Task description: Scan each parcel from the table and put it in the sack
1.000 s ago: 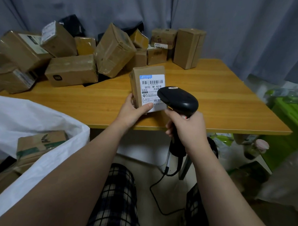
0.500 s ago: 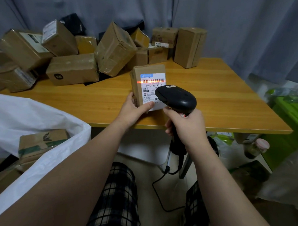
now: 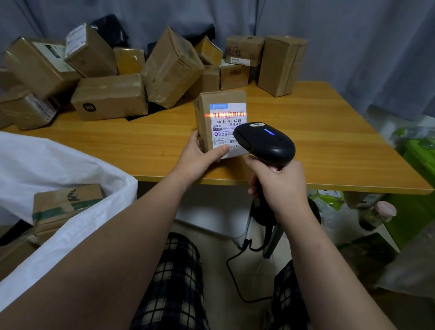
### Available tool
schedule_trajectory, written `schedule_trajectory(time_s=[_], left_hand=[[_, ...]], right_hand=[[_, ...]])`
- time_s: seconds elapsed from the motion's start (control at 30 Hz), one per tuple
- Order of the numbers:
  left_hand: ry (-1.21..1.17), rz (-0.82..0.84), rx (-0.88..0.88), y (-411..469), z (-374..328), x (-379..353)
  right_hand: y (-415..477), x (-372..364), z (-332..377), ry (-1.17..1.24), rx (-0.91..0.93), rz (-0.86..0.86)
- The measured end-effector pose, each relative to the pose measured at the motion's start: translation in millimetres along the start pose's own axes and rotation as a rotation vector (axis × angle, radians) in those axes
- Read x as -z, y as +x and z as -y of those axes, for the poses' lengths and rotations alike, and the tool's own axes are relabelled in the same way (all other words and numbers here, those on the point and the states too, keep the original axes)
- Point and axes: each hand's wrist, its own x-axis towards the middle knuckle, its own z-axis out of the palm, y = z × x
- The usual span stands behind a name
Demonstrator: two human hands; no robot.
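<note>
My left hand (image 3: 199, 159) grips a small brown parcel (image 3: 221, 123) upright at the table's near edge, thumb across the bottom of its white label. An orange scan line lies across the label's top barcode. My right hand (image 3: 279, 186) holds the handle of a black barcode scanner (image 3: 265, 141), its head pointed at the label and a blue light lit on top. A white sack (image 3: 62, 208) stands open at the lower left with a taped box (image 3: 64, 206) inside.
Several brown parcels (image 3: 110, 97) are piled along the back left of the wooden table (image 3: 335, 144); a tall one (image 3: 280, 64) stands at the back. The scanner cable (image 3: 235, 271) hangs to the floor. Green bins (image 3: 428, 172) and bags sit at the right.
The orange scan line came on across the barcode half a second ago and stays on. A blue light now shows on the scanner. Parcel and hands have barely moved.
</note>
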Motion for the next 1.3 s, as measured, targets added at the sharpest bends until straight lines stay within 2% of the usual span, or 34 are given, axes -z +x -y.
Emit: schedule_trajectory(time_s=[0.43, 0.53, 0.73, 0.97, 1.07, 1.2, 1.23, 1.3], left_hand=[[-0.024, 0.004, 0.065, 1, -6, 3], [-0.057, -0.040, 0.099, -8, -19, 17], [-0.057, -0.167, 0.109, -59, -37, 97], [0.097, -0.405, 0.149, -137, -31, 225], [0.321, -0.437, 0.147, -167, -25, 277], [1.277, -0.427, 0.415, -188, -12, 329], [1.417, -0.447, 0.446, -190, -6, 332], [1.505, -0.478, 0.471, -190, 6, 332]], right_hand=[[-5, -1, 0, 0.065, 0.029, 0.036], [-8, -11, 10, 0.094, 0.067, 0.056], [-24, -61, 35, 0.126, 0.146, 0.193], [-66, -161, 51, 0.169, 0.092, 0.517], [-80, -191, 51, 0.106, 0.088, 0.585], [-86, -215, 46, 0.032, 0.100, 0.579], [-86, -220, 45, 0.021, 0.096, 0.571], [-85, -227, 41, 0.002, 0.082, 0.556]])
